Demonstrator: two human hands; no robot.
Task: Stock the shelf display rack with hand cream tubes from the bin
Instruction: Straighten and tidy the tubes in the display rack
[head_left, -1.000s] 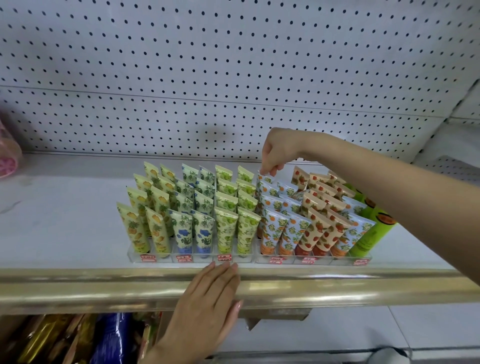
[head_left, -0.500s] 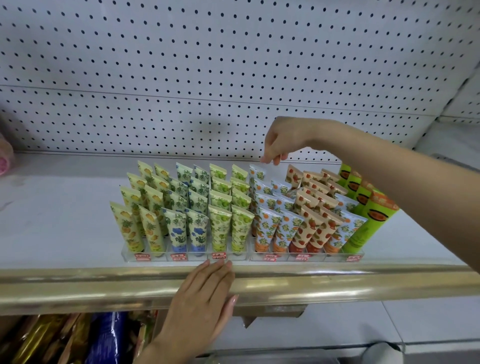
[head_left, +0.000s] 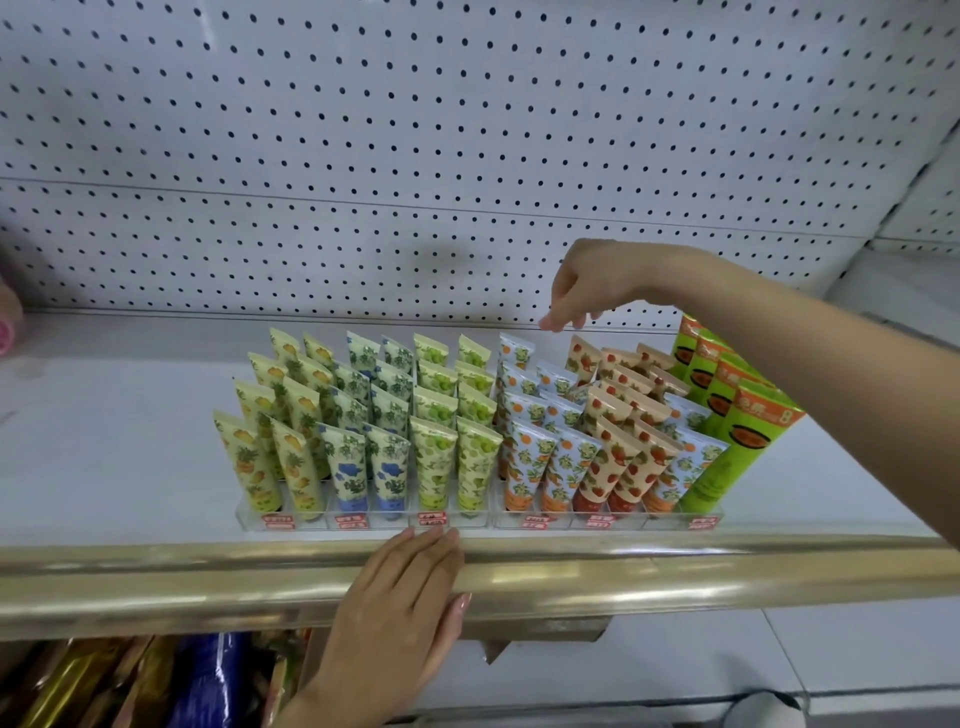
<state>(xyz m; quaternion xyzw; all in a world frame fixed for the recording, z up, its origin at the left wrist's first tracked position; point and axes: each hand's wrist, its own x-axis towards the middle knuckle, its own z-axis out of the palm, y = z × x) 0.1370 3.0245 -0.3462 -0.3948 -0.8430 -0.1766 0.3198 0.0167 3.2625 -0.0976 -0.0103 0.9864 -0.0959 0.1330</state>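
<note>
Eight yellow pineapple-print tubes (head_left: 249, 457) stand in two columns of four at the left end of the clear display rack (head_left: 311, 519). Next to them come eight blue-flower tubes (head_left: 348, 462) and eight green-fruit tubes (head_left: 434, 462), set out the same way. Further right are the orange-fruit tubes (head_left: 527, 462): four in the first column and three visible in the second. The strawberry tubes (head_left: 608, 462) beside them overlap too closely to count. Four tall green tubes (head_left: 748, 431) lean at the right end. All the tubes stand cap down and tilt backwards.

Two hands are in view. The right hand (head_left: 597, 280) hangs over the back of the rack with its fingers drooping in a loose curl and nothing between them. Its fingertips (head_left: 550, 323) are above the tubes and not touching any of them. The nearest tube — the rearmost orange-fruit one (head_left: 514, 352) — sits just below and to the left of them. The left hand (head_left: 400, 613) lies flat on the gold shelf rail (head_left: 675, 577), fingers straight, with the tips reaching the rack's front wall under the green-fruit columns.

The rack sits on a white shelf (head_left: 104, 441) in front of a pegboard (head_left: 363, 130).
</note>
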